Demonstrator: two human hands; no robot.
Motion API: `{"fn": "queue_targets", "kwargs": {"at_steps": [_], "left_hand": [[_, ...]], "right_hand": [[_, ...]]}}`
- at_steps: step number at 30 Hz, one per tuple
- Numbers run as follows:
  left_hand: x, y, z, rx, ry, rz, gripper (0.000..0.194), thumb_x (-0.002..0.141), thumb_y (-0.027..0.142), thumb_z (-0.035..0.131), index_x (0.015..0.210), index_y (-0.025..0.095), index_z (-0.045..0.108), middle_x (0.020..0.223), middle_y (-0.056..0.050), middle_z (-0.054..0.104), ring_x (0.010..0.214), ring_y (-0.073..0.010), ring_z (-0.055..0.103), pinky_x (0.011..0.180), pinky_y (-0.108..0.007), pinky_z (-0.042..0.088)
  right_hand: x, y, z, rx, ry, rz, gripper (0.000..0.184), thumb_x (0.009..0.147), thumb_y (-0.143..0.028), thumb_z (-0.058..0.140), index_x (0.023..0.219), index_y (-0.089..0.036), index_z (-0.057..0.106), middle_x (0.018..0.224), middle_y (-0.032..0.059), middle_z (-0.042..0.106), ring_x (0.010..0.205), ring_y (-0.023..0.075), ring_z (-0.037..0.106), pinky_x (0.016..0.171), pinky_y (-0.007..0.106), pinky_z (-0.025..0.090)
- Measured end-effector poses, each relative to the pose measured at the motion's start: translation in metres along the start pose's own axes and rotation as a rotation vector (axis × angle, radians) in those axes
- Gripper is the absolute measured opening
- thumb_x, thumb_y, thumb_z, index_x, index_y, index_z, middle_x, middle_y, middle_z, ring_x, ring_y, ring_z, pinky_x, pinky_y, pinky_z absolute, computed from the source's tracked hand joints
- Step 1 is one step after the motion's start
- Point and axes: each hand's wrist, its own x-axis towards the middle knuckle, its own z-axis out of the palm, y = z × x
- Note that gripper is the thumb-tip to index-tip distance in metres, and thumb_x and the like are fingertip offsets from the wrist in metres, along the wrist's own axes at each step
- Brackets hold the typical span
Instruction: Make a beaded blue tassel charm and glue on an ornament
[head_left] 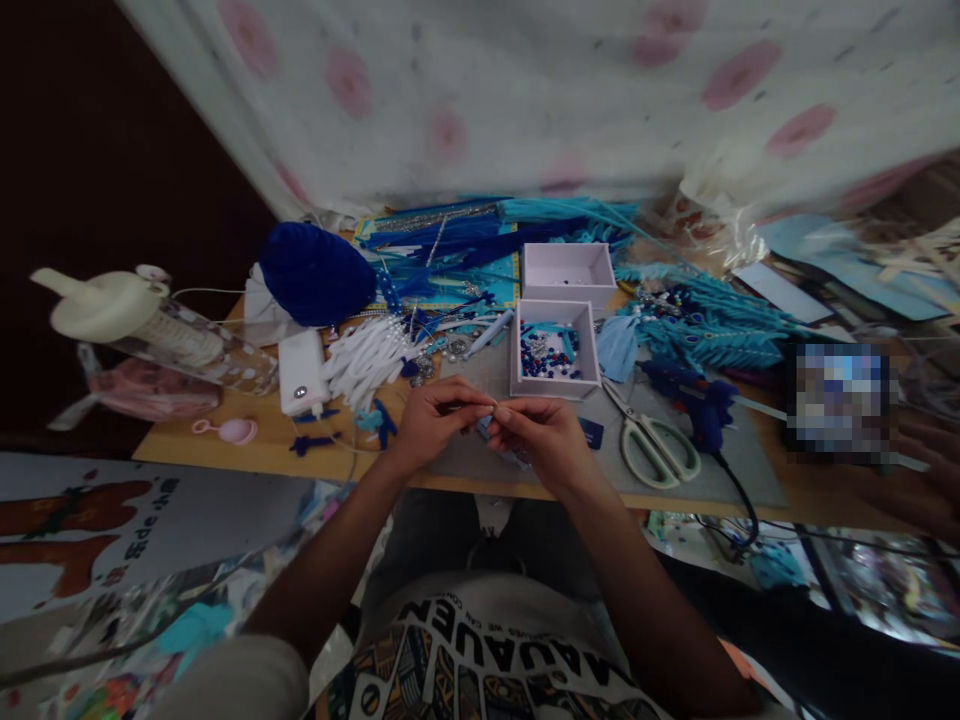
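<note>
My left hand and my right hand meet over a grey mat near the table's front edge. Both are closed in a pinch, fingertips touching around something tiny and pale that I cannot make out. A small blue piece lies on the mat under my right hand. Just beyond my fingers stands a white box with blue and dark beads. An empty white box sits behind it.
White-handled scissors and a blue glue gun lie right of my hands. Teal feathers, a dark blue pompom, white strips, a white power bank and a bottle crowd the table. Another person's hand rests at the far right.
</note>
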Motion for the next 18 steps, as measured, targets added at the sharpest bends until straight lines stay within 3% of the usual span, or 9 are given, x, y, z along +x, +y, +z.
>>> {"fn": "queue_targets", "kwargs": {"at_steps": [6, 18], "left_hand": [[0.0009, 0.0050, -0.0014, -0.062, -0.039, -0.110, 0.021, 0.072, 0.035, 0.085, 0.081, 0.018, 0.080, 0.073, -0.002, 0.067, 0.054, -0.0086, 0.058, 0.050, -0.021, 0.050], [-0.0021, 0.0068, 0.0007, -0.115, -0.059, -0.157, 0.025, 0.072, 0.039, 0.085, 0.085, 0.018, 0.082, 0.076, -0.004, 0.069, 0.059, -0.0114, 0.063, 0.052, -0.021, 0.054]], "right_hand": [[-0.0008, 0.0025, 0.0005, 0.025, -0.027, 0.006, 0.026, 0.066, -0.041, 0.090, 0.074, -0.018, 0.080, 0.066, 0.0026, 0.075, 0.053, 0.0112, 0.067, 0.051, 0.020, 0.054], [-0.0030, 0.0025, 0.0012, 0.059, -0.037, 0.017, 0.026, 0.067, -0.042, 0.090, 0.074, -0.019, 0.080, 0.067, 0.0029, 0.075, 0.052, 0.0110, 0.066, 0.052, 0.021, 0.053]]}}
